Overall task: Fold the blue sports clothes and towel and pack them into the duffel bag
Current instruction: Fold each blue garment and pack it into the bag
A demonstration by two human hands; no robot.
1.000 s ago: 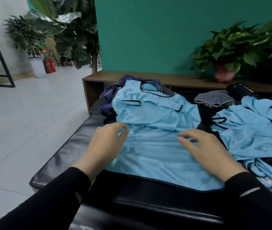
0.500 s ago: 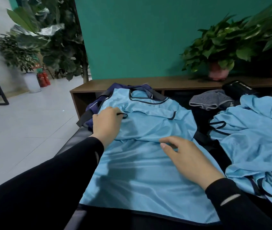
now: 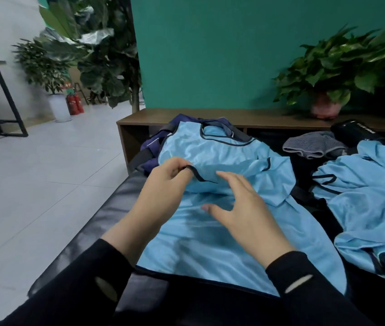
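At centre frame, the left hand (image 3: 163, 184) pinches the dark-trimmed sleeve edge of the light-blue sports jersey (image 3: 222, 231), partly folded; the right hand (image 3: 248, 212) hovers over it, fingers spread.

The person wore 2 long black sleeves that reached to the wrists, and both hands were bare. The left sleeve (image 3: 73, 285) showed an oval slit near its cuff, and the right sleeve (image 3: 309, 290) had a matching narrow slit just behind its cuff. The fabric looked plain and matte, without visible markings.
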